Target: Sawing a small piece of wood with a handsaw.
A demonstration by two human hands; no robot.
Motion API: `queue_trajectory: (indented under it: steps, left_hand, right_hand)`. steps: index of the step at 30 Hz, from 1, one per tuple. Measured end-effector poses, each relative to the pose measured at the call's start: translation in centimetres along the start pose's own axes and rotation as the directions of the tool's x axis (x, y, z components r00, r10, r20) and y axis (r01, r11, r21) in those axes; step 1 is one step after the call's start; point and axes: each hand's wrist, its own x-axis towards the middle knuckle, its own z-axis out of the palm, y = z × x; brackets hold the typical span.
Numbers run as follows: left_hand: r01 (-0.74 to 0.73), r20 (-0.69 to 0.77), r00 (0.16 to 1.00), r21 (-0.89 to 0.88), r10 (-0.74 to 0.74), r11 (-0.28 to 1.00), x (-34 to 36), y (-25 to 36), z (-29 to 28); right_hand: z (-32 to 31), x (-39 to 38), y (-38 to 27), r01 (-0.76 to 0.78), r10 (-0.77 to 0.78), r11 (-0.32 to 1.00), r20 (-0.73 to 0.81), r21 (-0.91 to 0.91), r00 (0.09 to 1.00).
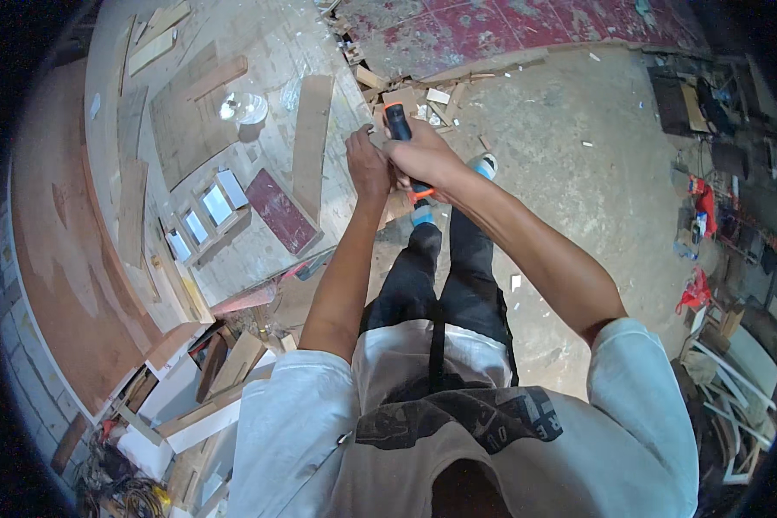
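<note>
My right hand is closed around a black tool with orange ends, held in front of me at the near right corner of the worktable. Its exact kind is unclear, since my fingers cover the middle of it. Close beside it, my left hand has its fingers curled in, next to the right fingers. Whatever those fingers hold is too small and too covered to make out. A long plank lies on the table left of my hands, with a maroon board nearer to me.
On the table are a clear plastic container, a small wooden frame with shiny openings and several loose boards. Wood offcuts lie on the floor past my hands. Scrap wood is heaped at the lower left, more clutter at the right.
</note>
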Motion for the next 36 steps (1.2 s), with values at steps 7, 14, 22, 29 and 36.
queue_trajectory:
  steps: [7, 14, 22, 29, 36]
  left_hand:
    - [-0.056, -0.014, 0.998, 0.012, 0.056, 0.998, -0.8, 0.0, 1.3]
    - [0.07, 0.066, 0.996, -0.075, -0.065, 0.995, -0.6, 0.7, 1.1]
    - [-0.094, 0.018, 0.995, 0.053, 0.093, 0.994, -0.7, 1.6, 1.2]
    - [0.033, 0.07, 0.997, -0.06, -0.028, 0.998, -0.7, 2.1, 0.9]
    - [-0.004, 0.031, 1.0, 0.088, 0.001, 0.996, 0.0, 1.6, 1.4]
  right_hand:
    - [-0.1, 1.2, 0.8, -0.062, 0.062, 0.998, 0.004, 0.014, 0.998]
    - [0.8, 1.8, 1.0, 0.004, -0.005, 1.0, -0.021, -0.025, 1.0]
    - [-1.1, 1.7, 2.3, -0.012, 0.011, 1.0, -0.029, -0.018, 1.0]
    - [-0.1, 1.6, 3.0, 0.056, -0.066, 0.993, -0.1, -0.101, 0.993]
    - [-0.3, 0.0, 2.2, 0.143, -0.15, 0.987, -0.118, -0.067, 0.982]
